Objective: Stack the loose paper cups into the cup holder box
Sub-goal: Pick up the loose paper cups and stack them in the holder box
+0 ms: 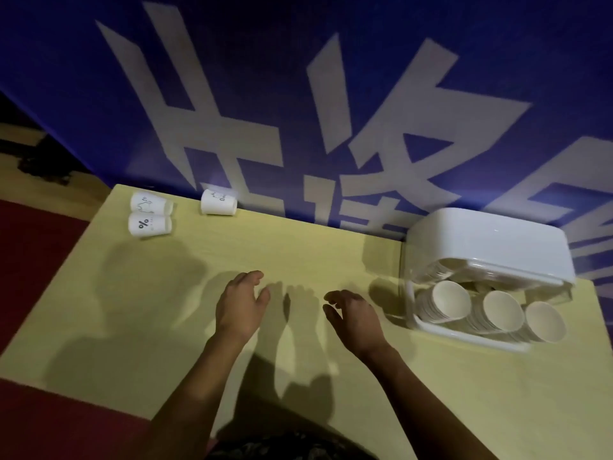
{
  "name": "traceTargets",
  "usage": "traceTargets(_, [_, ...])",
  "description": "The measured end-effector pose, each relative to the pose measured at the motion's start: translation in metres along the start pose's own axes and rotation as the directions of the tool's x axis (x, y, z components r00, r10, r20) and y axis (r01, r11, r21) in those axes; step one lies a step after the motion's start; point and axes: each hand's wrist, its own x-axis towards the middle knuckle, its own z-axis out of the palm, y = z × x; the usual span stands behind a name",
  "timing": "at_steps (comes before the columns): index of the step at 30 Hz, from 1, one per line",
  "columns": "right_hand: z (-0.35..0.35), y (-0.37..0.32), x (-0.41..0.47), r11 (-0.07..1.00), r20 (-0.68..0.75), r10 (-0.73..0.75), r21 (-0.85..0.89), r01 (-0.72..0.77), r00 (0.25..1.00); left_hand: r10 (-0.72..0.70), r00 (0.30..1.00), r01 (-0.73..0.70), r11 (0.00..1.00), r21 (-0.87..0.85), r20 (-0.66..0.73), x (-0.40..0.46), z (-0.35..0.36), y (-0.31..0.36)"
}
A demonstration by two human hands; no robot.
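Three loose white paper cups lie on their sides at the table's far left: one with a drawing, one with a percent sign just in front of it, and one further right by the wall. The white cup holder box stands at the right, its lid up, with three stacks of cups lying inside, mouths toward me. My left hand and my right hand hover over the table's middle, fingers apart, holding nothing.
The pale yellow table butts against a blue wall with large white characters. Dark red floor lies past the table's left edge. Shadows of my arms fall across the tabletop.
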Motion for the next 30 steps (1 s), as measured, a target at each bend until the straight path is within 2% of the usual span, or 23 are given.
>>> traceTargets(10, [0.082, -0.116, 0.104, 0.997, 0.094, -0.024, -0.075, 0.032, 0.995, -0.136, 0.989, 0.136, 0.991, -0.009, -0.062, 0.101, -0.083, -0.146])
traceTargets(14, [0.103, -0.147, 0.149, 0.996, 0.116, -0.004, -0.087, 0.014, 0.993, -0.219, 0.966, 0.218, 0.976, -0.024, -0.137, 0.14, -0.105, -0.187])
traceTargets(23, [0.137, -0.19, 0.26, 0.975, 0.201, -0.028, -0.21, 0.071, 0.979, -0.457, 0.871, 0.436, 0.889, -0.142, -0.183, 0.216, -0.121, -0.237])
traceTargets(30, [0.172, -0.201, 0.321, 0.93, 0.246, -0.041, -0.346, 0.127, 0.968, -0.526, 0.847, 0.473, 0.812, -0.342, -0.079, 0.241, -0.11, -0.262])
